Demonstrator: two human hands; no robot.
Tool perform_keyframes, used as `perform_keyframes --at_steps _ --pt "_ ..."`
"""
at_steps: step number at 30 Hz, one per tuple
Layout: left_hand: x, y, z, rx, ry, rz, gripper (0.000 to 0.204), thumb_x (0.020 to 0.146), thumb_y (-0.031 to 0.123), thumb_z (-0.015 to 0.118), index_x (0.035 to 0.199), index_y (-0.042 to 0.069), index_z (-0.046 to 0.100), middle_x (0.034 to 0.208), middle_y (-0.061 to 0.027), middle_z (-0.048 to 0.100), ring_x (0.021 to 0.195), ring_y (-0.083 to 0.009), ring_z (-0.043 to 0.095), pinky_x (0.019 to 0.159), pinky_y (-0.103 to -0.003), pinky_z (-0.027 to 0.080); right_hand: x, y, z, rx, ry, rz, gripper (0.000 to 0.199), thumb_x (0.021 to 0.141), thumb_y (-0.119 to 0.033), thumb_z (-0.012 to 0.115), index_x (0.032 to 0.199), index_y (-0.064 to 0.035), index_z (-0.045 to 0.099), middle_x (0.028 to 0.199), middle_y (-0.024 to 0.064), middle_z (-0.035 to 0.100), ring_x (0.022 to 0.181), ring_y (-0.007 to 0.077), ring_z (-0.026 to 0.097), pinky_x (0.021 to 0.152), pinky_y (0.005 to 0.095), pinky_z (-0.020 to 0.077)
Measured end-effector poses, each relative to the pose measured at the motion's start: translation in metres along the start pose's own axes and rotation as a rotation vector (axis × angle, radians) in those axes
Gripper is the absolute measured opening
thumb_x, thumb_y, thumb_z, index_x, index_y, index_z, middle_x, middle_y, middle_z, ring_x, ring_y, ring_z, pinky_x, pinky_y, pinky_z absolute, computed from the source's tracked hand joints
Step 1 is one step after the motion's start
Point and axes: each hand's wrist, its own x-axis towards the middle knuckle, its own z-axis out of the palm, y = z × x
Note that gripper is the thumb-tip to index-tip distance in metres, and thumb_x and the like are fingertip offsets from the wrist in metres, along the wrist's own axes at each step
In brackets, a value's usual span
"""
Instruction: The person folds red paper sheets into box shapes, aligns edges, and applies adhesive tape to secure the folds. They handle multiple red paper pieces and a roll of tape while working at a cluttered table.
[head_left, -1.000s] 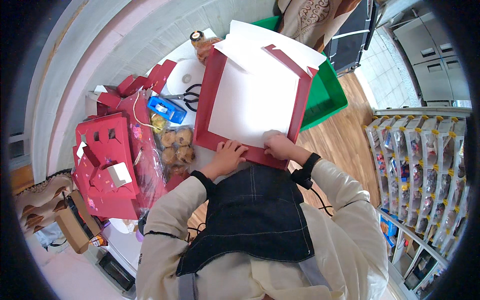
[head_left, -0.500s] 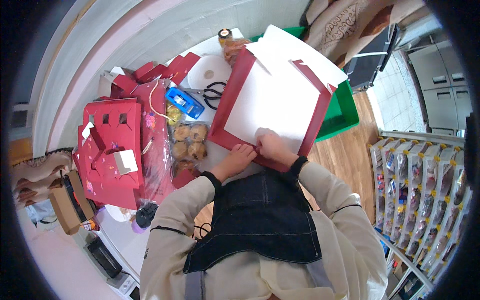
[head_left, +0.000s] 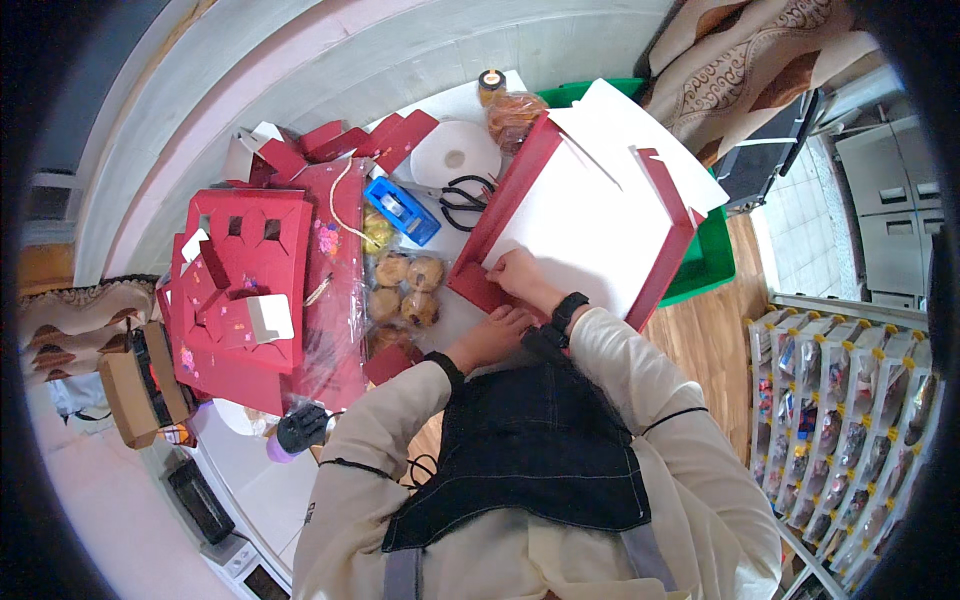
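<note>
A red cardboard box with a white inside stands in front of me, its white lid flap raised at the far side. My right hand reaches over the near wall, fingers pinched on a red flap at the near left corner. Against the outside of that wall, my left hand has its fingers curled on the cardboard edge. To the left of the box are round pastries in a clear package. Beyond them lie a blue tape dispenser and black-handled scissors.
Red cut-out cardboard pieces are piled at the left. A white tape roll, a small jar and an orange-brown wrapped bundle stand at the back. A green crate sits behind the box, right. A pocketed rack stands at right.
My right hand has moved from the near wall's edge to inside the near left corner, where the red flap now shows. My left hand stays at the near wall. The view has shifted slightly.
</note>
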Motion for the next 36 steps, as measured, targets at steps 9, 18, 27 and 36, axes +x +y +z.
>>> perform_keyframes --at_steps 9,18,27,36 --pt "0.006 -0.004 0.005 0.037 -0.090 0.042 0.035 0.090 0.019 0.046 0.120 0.009 0.060 0.124 -0.0111 0.058 0.122 -0.0278 0.049 0.106 -0.042 0.033 -0.009 -0.007 0.008 -0.376 0.089 -0.328 0.030 0.080 -0.035 0.069 0.089 -0.0063 0.071 0.085 0.0179 0.069 0.079 0.0347 0.066 0.076 0.0447 0.0519" --pt "0.001 -0.006 -0.004 -0.344 -0.020 -0.178 0.040 0.081 0.013 0.054 0.120 0.003 0.056 0.126 -0.0155 0.056 0.123 -0.0327 0.047 0.110 -0.041 0.030 0.000 -0.031 0.000 -0.076 0.022 -0.149 0.022 0.079 -0.025 0.063 0.087 -0.0064 0.072 0.087 0.0179 0.069 0.082 0.0365 0.066 0.076 0.0450 0.0519" --pt "0.011 -0.017 0.000 -0.052 -0.221 -0.049 0.033 0.082 0.018 0.056 0.113 0.008 0.059 0.121 -0.0128 0.057 0.119 -0.0295 0.049 0.102 -0.043 0.035 -0.012 -0.004 -0.024 -0.082 -0.105 -0.360 0.025 0.084 -0.024 0.058 0.091 -0.0024 0.069 0.093 0.0205 0.067 0.087 0.0377 0.064 0.079 0.0440 0.0506" --pt "0.020 -0.008 -0.017 0.024 -0.142 0.070 0.022 0.083 0.020 0.058 0.104 0.011 0.054 0.104 -0.0074 0.055 0.104 -0.0257 0.052 0.089 -0.039 0.038 -0.168 0.106 -0.072 -0.426 -0.144 -0.020 0.015 0.075 -0.008 0.056 0.078 0.0037 0.064 0.091 0.0247 0.064 0.087 0.0409 0.064 0.077 0.0474 0.0523"
